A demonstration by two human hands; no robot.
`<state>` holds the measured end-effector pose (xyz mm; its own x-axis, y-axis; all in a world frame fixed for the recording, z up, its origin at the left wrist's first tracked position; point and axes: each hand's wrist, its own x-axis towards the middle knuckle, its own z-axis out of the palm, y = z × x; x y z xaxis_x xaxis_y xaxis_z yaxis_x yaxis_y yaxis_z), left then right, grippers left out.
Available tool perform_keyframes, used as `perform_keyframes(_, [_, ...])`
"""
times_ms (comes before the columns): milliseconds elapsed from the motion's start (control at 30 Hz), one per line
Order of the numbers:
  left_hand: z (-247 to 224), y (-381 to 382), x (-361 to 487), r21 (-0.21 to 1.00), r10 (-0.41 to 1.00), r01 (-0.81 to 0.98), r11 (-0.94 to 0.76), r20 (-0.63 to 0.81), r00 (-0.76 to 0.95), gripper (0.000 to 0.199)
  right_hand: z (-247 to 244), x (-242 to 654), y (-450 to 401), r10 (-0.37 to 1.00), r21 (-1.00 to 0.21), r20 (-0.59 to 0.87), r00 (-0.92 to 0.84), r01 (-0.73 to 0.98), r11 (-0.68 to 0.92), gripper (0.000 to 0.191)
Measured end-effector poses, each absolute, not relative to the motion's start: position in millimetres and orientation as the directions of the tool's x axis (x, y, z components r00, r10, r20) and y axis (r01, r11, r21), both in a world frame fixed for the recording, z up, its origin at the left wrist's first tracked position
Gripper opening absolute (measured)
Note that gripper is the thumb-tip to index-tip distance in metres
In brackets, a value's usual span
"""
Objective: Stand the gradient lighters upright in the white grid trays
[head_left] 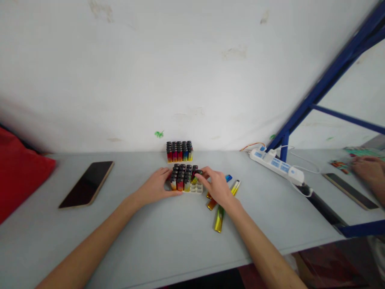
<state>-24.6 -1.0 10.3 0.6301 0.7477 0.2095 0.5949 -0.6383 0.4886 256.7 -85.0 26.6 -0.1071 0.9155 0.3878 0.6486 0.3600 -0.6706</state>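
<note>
A white holder (197, 191) carries rows of upright lighters (180, 184) with black tops; several slots at its right front are bare. My left hand (158, 185) rests against the holder's left side, thumb at the front edge and fingers behind. Over the bare slots, my right hand (215, 185) pinches a yellow-green lighter (195, 179), which is tilted. Beside and partly under that hand lie loose lighters or wrapped strips in gold, orange and blue, and a long yellow-green one (220, 218). Behind the holder stands a second filled block of lighters (179, 154).
A dark phone (87, 184) lies at the left, near a red cloth or bag (21, 172). On the right are a white power strip (276, 165) with cables, a blue metal frame (319, 90), and another person's hand (368, 170) beside another phone (350, 191).
</note>
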Motion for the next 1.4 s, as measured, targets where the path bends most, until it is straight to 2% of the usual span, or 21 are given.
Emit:
perform_keyframes(67, [11,-1,-24,0.486,0.746,0.595,-0.641,0.209,0.633,0.065,31,260,-86,0.910,-0.606,0.371,-0.185,0.694,0.389,0.021])
perform_keyframes(133, [11,-1,-24,0.482,0.749,0.601,-0.638,0.205,0.630,0.063,36,260,-86,0.906,-0.491,0.344,-0.246,0.776,0.396,0.019])
perform_keyframes(233, [11,-1,-24,0.475,0.751,0.607,-0.637,0.206,0.628,0.062,44,252,-86,0.927,-0.317,0.286,-0.240,0.890,0.328,0.019])
perform_keyframes(333, [10,0,-25,0.476,0.741,0.593,-0.649,0.222,0.633,0.060,47,243,-86,0.948,-0.278,0.254,-0.192,0.924,0.262,0.021])
perform_keyframes(467, [9,1,-25,0.488,0.741,0.584,-0.648,0.230,0.630,0.067,41,263,-84,0.942,-0.370,0.292,-0.167,0.889,0.272,0.029])
perform_keyframes(533, [9,0,-25,0.487,0.743,0.586,-0.648,0.235,0.626,0.070,34,290,-83,0.926,-0.418,0.349,-0.146,0.860,0.293,0.023])
perform_keyframes(633, [9,0,-24,0.489,0.748,0.592,-0.641,0.227,0.623,0.071,22,339,-83,0.912,-0.421,0.406,-0.058,0.874,0.243,0.019])
perform_keyframes(733, [9,0,-24,0.496,0.753,0.592,-0.635,0.225,0.619,0.073,12,374,-88,0.958,-0.429,0.278,-0.070,0.883,0.189,0.030])
perform_keyframes(800, [9,0,-23,0.495,0.751,0.590,-0.638,0.230,0.619,0.075,10,385,-92,0.972,-0.458,0.207,-0.115,0.867,0.199,0.027])
perform_keyframes(933, [8,1,-23,0.494,0.753,0.591,-0.637,0.236,0.614,0.075,14,385,-93,0.962,-0.509,0.179,-0.205,0.818,0.269,0.015])
perform_keyframes(1100, [11,0,-22,0.496,0.764,0.604,-0.624,0.221,0.607,0.070,21,384,-88,0.983,-0.562,0.123,-0.137,0.806,0.183,0.027])
perform_keyframes(1167, [11,0,-22,0.494,0.766,0.609,-0.620,0.214,0.606,0.071,25,384,-87,0.985,-0.609,0.147,-0.085,0.778,0.158,0.031])
perform_keyframes(1233, [11,0,-22,0.491,0.767,0.614,-0.619,0.210,0.606,0.072,30,381,-83,0.973,-0.645,0.231,0.000,0.749,0.153,0.038])
perform_keyframes(1333, [9,1,-22,0.482,0.764,0.613,-0.626,0.220,0.607,0.070,41,366,-73,0.910,-0.699,0.379,0.170,0.697,0.161,0.052])
perform_keyframes(1400, [9,1,-23,0.479,0.757,0.605,-0.636,0.234,0.611,0.069,47,350,-64,0.873,-0.771,0.408,0.268,0.613,0.172,0.060])
